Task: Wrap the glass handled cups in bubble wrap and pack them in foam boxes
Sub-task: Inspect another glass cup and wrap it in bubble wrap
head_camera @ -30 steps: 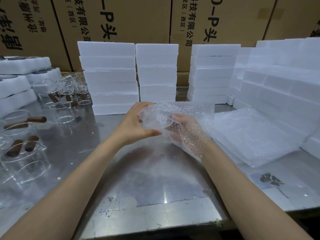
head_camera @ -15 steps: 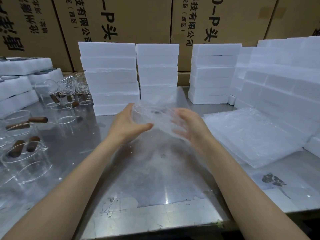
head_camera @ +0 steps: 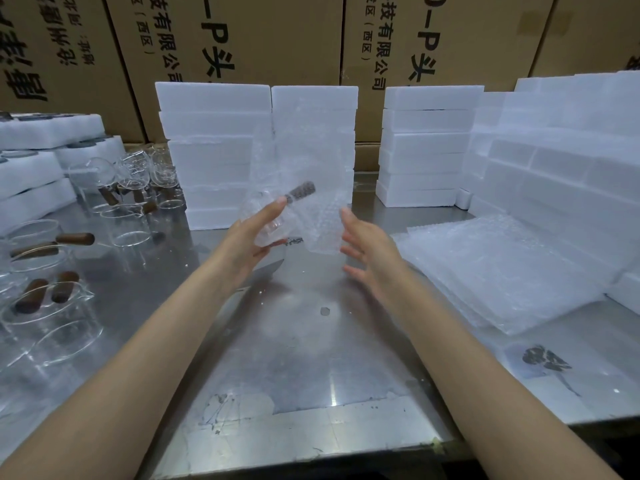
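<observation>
A glass cup [head_camera: 268,225] with a dark wooden handle [head_camera: 302,190] is lifted above the steel table [head_camera: 294,341], lying against a sheet of bubble wrap [head_camera: 311,161] that stands up in front of the foam stacks. My left hand [head_camera: 251,240] grips the cup and the wrap's lower edge between thumb and fingers. To the right of the wrap, my right hand [head_camera: 367,252] has its fingers spread and straight, fingertips at the sheet's edge, holding nothing.
Stacks of white foam boxes [head_camera: 214,150] line the back and the right side [head_camera: 554,161]. A pile of bubble wrap sheets [head_camera: 502,271] lies at the right. Several bare glass cups with wooden handles [head_camera: 52,306] crowd the left. Cardboard cartons [head_camera: 242,36] stand behind.
The bubble wrap, bunched over my right hand a second ago, has opened into an upright sheet. My right hand has come out from under it and spread. The cup's handle now shows.
</observation>
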A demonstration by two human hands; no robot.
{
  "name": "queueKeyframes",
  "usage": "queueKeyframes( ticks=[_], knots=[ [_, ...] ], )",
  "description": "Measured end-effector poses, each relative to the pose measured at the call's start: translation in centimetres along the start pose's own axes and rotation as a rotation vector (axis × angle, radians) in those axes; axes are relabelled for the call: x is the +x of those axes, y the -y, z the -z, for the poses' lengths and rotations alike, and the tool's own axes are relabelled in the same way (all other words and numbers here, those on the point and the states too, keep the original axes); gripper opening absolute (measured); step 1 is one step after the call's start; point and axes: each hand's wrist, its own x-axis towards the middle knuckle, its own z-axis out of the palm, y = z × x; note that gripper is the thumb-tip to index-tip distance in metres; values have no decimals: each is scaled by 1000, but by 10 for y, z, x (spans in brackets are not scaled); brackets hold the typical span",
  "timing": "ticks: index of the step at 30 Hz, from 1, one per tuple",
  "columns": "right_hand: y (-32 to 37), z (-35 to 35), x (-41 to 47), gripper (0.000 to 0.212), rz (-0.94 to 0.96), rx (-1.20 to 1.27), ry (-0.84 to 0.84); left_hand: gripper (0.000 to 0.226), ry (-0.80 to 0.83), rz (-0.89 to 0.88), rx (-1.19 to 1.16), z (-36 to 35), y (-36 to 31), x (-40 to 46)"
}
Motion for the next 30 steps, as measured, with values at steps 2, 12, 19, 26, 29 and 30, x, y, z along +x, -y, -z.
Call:
queueKeyframes(
  ticks=[2,12,19,26,29,30],
  knots=[
    [-3,-2,0,74,-43,-35,48,50,45,-13,-8,-3,1,0],
    [7,13,1,13,194,217,-250,67,290,-108,237,-11,8,-5],
    [5,6,-1,11,333,1,-181,46,348,-155,609,-23,10,-12],
    [3,2,0,9,292,-55,-27,62,321,-198,586,-23,15,-14],
    [2,2,-2,9,327,-135,11,63,357,-245,519,-29,15,-17],
    [2,2,-3,9,338,-145,21,64,379,-246,482,-30,15,-18]
  ],
)
